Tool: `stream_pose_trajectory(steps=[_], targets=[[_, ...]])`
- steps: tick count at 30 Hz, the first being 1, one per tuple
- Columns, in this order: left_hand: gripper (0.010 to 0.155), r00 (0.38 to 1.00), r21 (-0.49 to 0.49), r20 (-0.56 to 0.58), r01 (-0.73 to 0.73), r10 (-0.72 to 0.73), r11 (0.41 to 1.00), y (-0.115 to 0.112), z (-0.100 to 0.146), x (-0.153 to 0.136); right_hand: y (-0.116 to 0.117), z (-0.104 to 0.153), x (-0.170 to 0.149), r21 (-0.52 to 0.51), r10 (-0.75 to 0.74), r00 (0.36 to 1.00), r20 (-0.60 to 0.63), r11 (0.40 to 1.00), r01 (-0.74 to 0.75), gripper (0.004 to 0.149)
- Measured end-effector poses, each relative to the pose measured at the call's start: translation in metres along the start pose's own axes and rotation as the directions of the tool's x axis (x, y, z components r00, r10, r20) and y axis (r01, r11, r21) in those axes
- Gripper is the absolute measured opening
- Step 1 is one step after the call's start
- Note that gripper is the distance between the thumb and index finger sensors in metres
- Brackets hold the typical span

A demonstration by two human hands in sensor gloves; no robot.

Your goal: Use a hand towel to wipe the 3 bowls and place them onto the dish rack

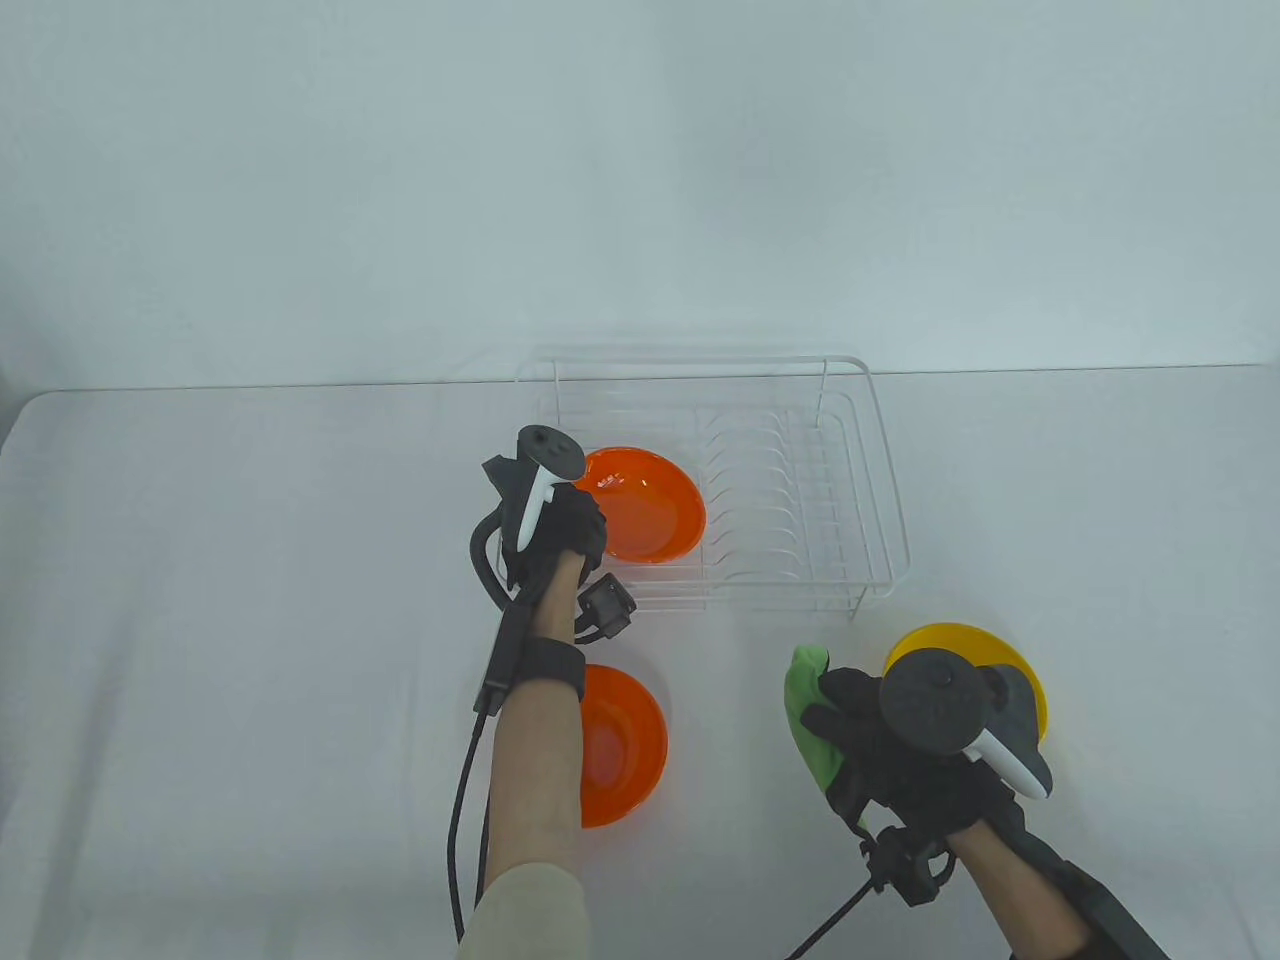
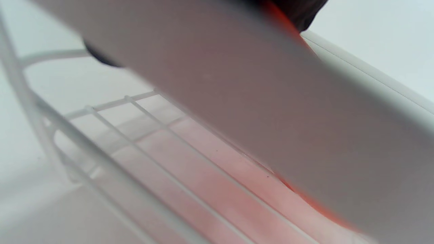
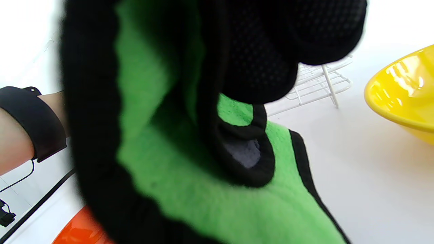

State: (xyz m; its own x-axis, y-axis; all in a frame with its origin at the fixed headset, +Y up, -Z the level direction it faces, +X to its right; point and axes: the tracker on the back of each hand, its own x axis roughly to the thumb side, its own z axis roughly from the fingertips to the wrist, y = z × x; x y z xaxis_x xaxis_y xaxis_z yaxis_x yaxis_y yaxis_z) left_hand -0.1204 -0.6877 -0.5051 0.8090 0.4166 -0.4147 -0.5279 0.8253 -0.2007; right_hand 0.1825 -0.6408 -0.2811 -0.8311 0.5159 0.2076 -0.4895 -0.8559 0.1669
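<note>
In the table view an orange bowl (image 1: 650, 510) sits in the left part of the white wire dish rack (image 1: 885, 480). My left hand (image 1: 585, 525) grips its near-left rim. The left wrist view is blurred: rack wires (image 2: 112, 135) and the bowl's orange edge (image 2: 322, 208). A second orange bowl (image 1: 625, 745) lies on the table, partly under my left forearm. A yellow bowl (image 1: 960, 645) stands at the right, half hidden by my right hand's tracker. My right hand (image 1: 825, 715) holds a green hand towel (image 1: 805, 690) with black trim (image 3: 203, 196) bunched in its fingers, left of the yellow bowl (image 3: 403, 91).
The rack's right half holds upright plate dividers (image 1: 760, 500). Cables trail from both wrists toward the near edge. The table's far edge runs just behind the rack, against a pale wall.
</note>
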Motion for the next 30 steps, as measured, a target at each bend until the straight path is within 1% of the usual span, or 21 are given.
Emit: stream_pose_trajectory(steps=[6,10,13,16,18,19,20,24,27,30], targets=[[0.058,1.0,-0.038,-0.011,0.006,-0.006,0.999,-0.006,-0.002,-0.003,0.001,-0.001,0.0,0.009,0.004,1.0,-0.002,1.0,-0.004,0.048],[0.06,0.993,0.001,-0.023,0.119,-0.119,0.993,-0.007,-0.001,-0.002,0.001,-0.001,0.0,0.008,0.004,1.0,-0.001,1.0,-0.004,0.048],[0.062,0.988,0.012,-0.032,0.148,-0.148,0.989,-0.006,-0.001,-0.002,0.002,-0.001,0.0,0.011,0.004,1.0,0.002,1.0,-0.004,0.048],[0.069,0.981,0.043,-0.04,0.19,-0.189,0.981,-0.002,0.0,-0.005,0.002,-0.001,0.0,0.007,0.005,1.0,0.007,1.0,-0.005,0.048],[0.071,0.98,0.06,-0.031,0.196,-0.194,0.979,0.001,0.002,-0.007,0.002,-0.001,0.0,0.005,0.002,1.0,0.007,1.0,-0.002,0.048],[0.07,0.983,0.053,-0.024,0.182,-0.181,0.982,0.002,0.004,-0.007,0.002,-0.001,0.0,0.005,0.001,1.0,0.006,1.0,-0.001,0.048],[0.069,0.985,0.054,-0.013,0.174,-0.173,0.983,0.003,0.006,-0.007,0.002,-0.001,0.0,0.006,0.001,1.0,0.006,1.0,-0.001,0.048],[0.06,0.984,0.11,0.045,0.168,-0.173,0.98,0.015,0.021,-0.002,0.002,-0.001,0.0,0.002,-0.002,1.0,0.005,1.0,0.002,0.048],[0.06,0.98,0.128,0.099,0.157,-0.17,0.979,0.029,0.039,0.0,0.002,-0.001,-0.001,0.0,-0.007,1.0,-0.002,1.0,0.007,0.048],[0.061,0.973,0.147,0.146,0.156,-0.178,0.977,0.044,0.06,-0.006,0.002,0.0,-0.003,-0.003,-0.013,1.0,-0.005,1.0,0.013,0.048]])
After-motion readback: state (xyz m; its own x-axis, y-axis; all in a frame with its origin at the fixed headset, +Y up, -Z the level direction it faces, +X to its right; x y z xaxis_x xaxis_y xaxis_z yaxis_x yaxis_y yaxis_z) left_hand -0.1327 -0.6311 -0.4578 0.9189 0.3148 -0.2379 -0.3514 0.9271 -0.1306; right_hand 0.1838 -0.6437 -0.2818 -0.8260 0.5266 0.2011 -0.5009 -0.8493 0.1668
